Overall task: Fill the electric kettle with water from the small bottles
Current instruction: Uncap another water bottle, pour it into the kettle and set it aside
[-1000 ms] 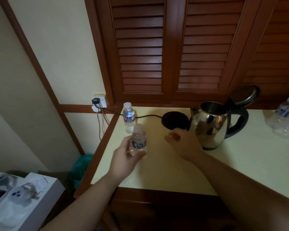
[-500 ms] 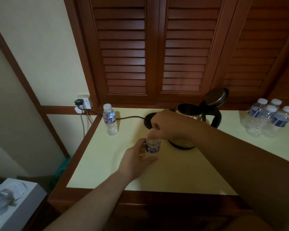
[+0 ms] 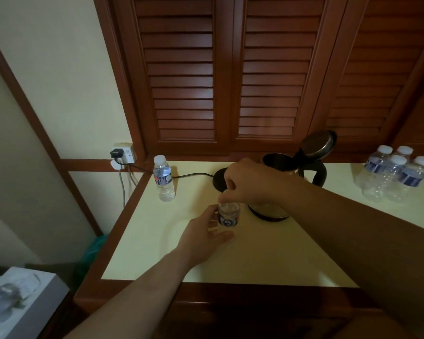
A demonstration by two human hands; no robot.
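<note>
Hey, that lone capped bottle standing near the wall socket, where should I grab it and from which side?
Grip the lone bottle around its labelled middle, coming from the front right. It stands upright with bare counter on that side, while the counter edge and the black power cord lie close to its left and back.

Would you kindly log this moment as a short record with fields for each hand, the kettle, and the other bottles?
left hand: left hand grips the held bottle, upright on the counter
right hand: right hand pinches that bottle's top; cap hidden
kettle: kettle stands behind the right hand, lid open, off its base
spare bottle: capped spare bottle stands at back left
bottle group: four capped bottles at far right
</note>
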